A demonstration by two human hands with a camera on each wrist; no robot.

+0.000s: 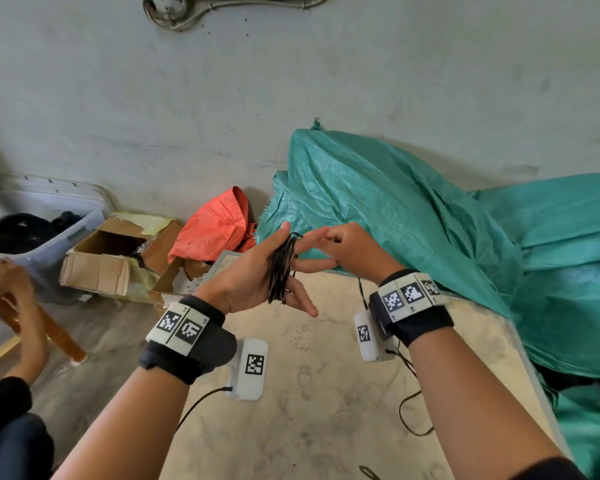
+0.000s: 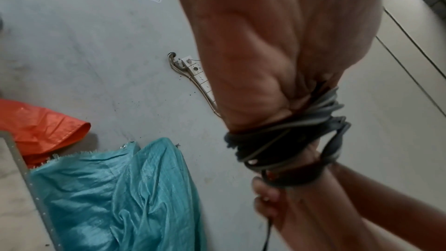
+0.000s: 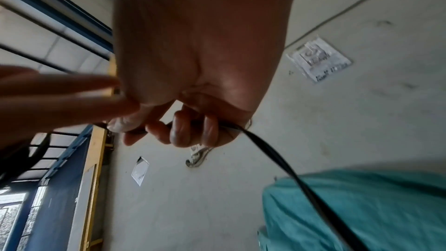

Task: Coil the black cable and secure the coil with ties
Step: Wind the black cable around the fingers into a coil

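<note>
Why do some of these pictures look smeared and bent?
Head view: sharp and evenly lit, though the wide lens bows the wall and stretches the forearms. Left wrist view: the cable wound round the left hand is fairly clear; the tarp is soft. Right wrist view: motion blur smears the left hand's fingers, and the right hand sits in shadow.

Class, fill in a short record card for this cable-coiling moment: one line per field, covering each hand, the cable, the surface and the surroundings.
left hand: fingers straight, cable coil wound round them
right hand: grip curled round the loose cable strand
black cable: many turns coiled; free end trails down past the right wrist
ties: none visible
table: pale, scuffed board beneath both hands
surroundings: green tarp, orange bag, cardboard box
</note>
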